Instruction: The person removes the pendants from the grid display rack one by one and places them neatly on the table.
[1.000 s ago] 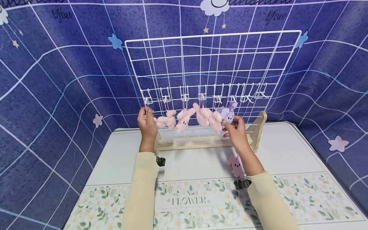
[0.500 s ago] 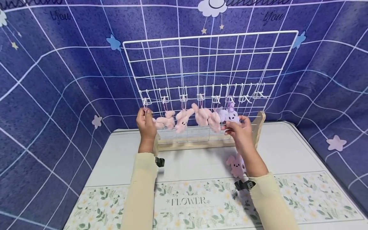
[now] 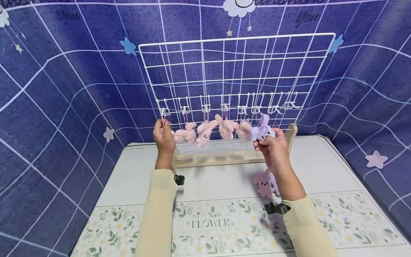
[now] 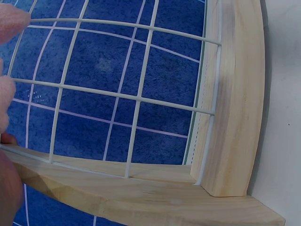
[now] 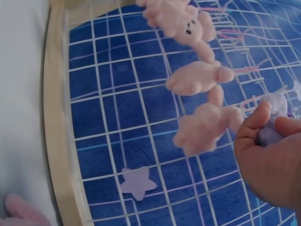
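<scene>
My right hand [image 3: 274,148] pinches a lilac plush bunny keychain [image 3: 266,132] between thumb and fingers, in front of a white wire grid rack [image 3: 237,79]. Its purple ring [image 3: 263,125] hangs below a bare-looking white hook [image 3: 257,109]. In the right wrist view, the thumb and fingers close round the lilac bunny [image 5: 270,134]. My left hand [image 3: 165,139] grips the rack's left edge near a pink strap. A pink plush there is partly hidden by the hand. The left wrist view shows only the thumb [image 4: 8,188] and a finger behind the grid.
Several pink plush bunnies [image 3: 205,134] hang in a row on the hooks. Bare hooks [image 3: 290,104] sit at right. A pink bunny [image 3: 264,185] and a lilac one lie on the white table [image 3: 218,185]. A wooden base [image 3: 221,161] supports the rack.
My right hand has drawn the lilac bunny right and slightly toward me. Its ring has dropped from the hook's level. The left hand has stayed at the rack's edge.
</scene>
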`<state>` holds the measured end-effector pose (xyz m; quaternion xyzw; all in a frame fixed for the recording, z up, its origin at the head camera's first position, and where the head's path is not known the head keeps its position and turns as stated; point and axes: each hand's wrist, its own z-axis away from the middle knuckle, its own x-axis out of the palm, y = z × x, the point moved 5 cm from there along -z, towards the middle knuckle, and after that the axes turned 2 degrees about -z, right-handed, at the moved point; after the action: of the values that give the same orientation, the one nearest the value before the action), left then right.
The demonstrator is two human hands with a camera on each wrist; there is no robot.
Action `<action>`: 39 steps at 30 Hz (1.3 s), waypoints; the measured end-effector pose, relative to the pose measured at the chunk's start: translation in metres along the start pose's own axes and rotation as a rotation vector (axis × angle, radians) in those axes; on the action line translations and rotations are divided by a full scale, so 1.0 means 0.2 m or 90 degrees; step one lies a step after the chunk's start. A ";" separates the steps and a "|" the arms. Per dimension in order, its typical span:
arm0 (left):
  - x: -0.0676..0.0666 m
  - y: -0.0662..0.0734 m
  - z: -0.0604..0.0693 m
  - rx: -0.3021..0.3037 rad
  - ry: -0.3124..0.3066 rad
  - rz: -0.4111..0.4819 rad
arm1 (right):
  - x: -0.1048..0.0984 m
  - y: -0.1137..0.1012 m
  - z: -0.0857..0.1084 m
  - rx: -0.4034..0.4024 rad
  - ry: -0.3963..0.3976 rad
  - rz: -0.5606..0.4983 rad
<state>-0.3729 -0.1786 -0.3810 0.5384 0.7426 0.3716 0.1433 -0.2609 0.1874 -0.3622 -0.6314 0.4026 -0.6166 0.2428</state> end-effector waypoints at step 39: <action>-0.01 0.00 0.01 0.009 -0.024 -0.014 | -0.01 -0.06 0.09 -0.032 -0.029 0.055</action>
<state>-0.3712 -0.1790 -0.3826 0.5384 0.7482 0.3546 0.1572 -0.2404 0.1927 -0.3560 -0.6330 0.4394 -0.5808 0.2623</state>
